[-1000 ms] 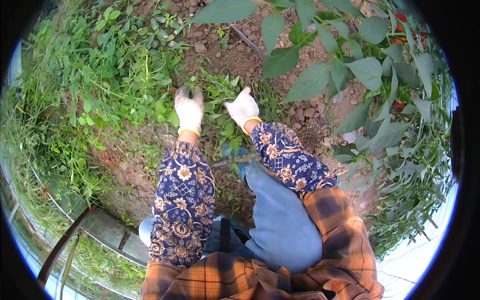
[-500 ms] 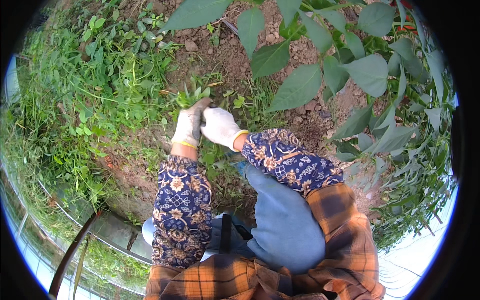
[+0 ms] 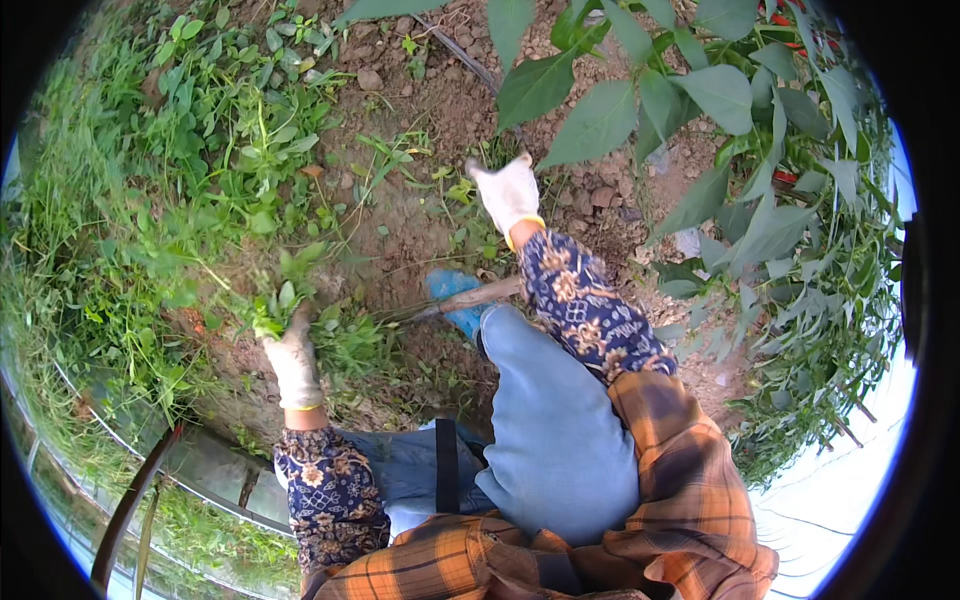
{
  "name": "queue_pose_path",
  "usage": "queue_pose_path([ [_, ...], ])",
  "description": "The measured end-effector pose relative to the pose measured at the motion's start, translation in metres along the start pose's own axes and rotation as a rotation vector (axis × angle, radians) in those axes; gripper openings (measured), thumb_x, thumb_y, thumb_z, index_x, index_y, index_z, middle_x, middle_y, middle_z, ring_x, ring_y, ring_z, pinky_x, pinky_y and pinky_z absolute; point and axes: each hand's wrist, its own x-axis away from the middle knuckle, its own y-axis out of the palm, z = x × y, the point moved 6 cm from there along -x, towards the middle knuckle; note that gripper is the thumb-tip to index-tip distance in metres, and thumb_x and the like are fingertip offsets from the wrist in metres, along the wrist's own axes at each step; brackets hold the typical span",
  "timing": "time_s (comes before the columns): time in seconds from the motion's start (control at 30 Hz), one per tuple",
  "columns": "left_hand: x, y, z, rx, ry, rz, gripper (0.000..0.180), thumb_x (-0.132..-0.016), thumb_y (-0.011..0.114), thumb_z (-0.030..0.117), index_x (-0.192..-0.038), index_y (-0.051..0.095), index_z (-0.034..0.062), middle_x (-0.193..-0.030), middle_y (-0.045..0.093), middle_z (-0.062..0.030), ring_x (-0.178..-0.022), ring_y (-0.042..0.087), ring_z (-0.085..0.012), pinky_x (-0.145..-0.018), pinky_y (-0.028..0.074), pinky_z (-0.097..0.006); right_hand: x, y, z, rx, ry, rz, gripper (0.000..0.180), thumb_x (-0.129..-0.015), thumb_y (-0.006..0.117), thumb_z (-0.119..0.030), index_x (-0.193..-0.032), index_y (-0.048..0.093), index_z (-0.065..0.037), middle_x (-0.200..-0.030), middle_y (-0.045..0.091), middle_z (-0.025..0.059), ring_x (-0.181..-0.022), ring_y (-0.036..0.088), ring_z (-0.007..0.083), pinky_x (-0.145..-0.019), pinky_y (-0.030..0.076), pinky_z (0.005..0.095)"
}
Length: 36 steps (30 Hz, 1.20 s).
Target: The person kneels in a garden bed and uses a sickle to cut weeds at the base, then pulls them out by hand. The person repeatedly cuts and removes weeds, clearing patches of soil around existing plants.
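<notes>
The left hand is out to the near left, closed on a weed clump at the grass edge. The right hand reaches farther, onto bare soil. Between them lies a tool handle. Leafy plants fill the right.

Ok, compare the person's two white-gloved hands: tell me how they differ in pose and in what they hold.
The left white-gloved hand is out to the person's left by the grassy verge; the right white-gloved hand reaches forward over bare brown soil. The left hand grips a clump of pulled green weeds; the right hand holds nothing visible, fingers spread near small weeds. Both wear soiled white gloves with yellow cuffs and dark floral sleeves.
</notes>
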Motion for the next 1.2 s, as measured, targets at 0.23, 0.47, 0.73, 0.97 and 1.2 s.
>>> queue_pose_path([
  [0.23, 0.011, 0.015, -0.008, 0.003, -0.063, -0.131, 0.043, -0.085, 0.067, 0.005, -0.126, 0.055, -0.0007, -0.115, 0.062, -0.0058, -0.097, 0.060, -0.0165, -0.088, 0.048, -0.030, -0.068, 0.069, 0.037, -0.372, 0.185, -0.057, 0.057, -0.075, 0.077, -0.036, -0.102, 0.059, 0.011, -0.094, 0.068, 0.0241, -0.090, 0.067, 0.0356, -0.078, 0.052, 0.0375],
  [0.47, 0.010, 0.002, -0.014, 0.056, -0.051, -0.098, 0.025, -0.087, 0.065, 0.004, -0.112, 0.060, 0.0033, -0.094, 0.062, -0.0018, -0.076, 0.058, -0.0123, -0.071, 0.049, -0.026, -0.045, 0.034, 0.025, -0.861, 0.067, -0.048, 0.023, -0.087, 0.066, -0.023, -0.072, 0.064, -0.005, -0.059, 0.054, 0.0002, -0.052, 0.047, 0.0130, -0.050, 0.036, 0.0314],
  [0.73, 0.026, 0.040, -0.008, 0.296, -0.293, -0.219, 0.042, -0.090, 0.066, 0.023, -0.125, 0.057, 0.0004, -0.110, 0.065, -0.0054, -0.098, 0.060, -0.0160, -0.085, 0.048, -0.029, 0.117, 0.062, -0.086, -0.098, -0.378, -0.591, 0.036, -0.089, 0.055, -0.031, -0.081, 0.069, 0.001, -0.068, 0.065, 0.0148, -0.058, 0.063, 0.0264, -0.058, 0.053, 0.0383],
  [0.97, 0.013, 0.016, -0.037, 0.082, -0.288, -0.138, 0.032, -0.086, 0.064, 0.025, -0.103, 0.070, -0.0013, -0.097, 0.067, -0.0062, -0.090, 0.058, -0.0146, -0.084, 0.043, -0.030, 0.186, 0.050, -0.098, 0.071, -0.932, -0.921, 0.047, -0.083, 0.059, -0.033, -0.115, 0.060, 0.000, -0.103, 0.064, 0.0250, -0.097, 0.064, 0.0361, -0.087, 0.050, 0.0436],
  [1.2, -0.002, -0.020, 0.014, 0.193, -0.110, 0.220, 0.020, -0.086, 0.067, 0.016, -0.097, 0.066, -0.0014, -0.087, 0.065, -0.0056, -0.074, 0.057, -0.0130, -0.071, 0.047, -0.028, -0.048, -0.137, 0.004, 0.650, -0.224, 0.490, 0.070, -0.085, 0.060, -0.055, -0.116, 0.054, 0.007, -0.100, 0.063, 0.0201, -0.077, 0.066, 0.0243, -0.063, 0.056, 0.0371],
])
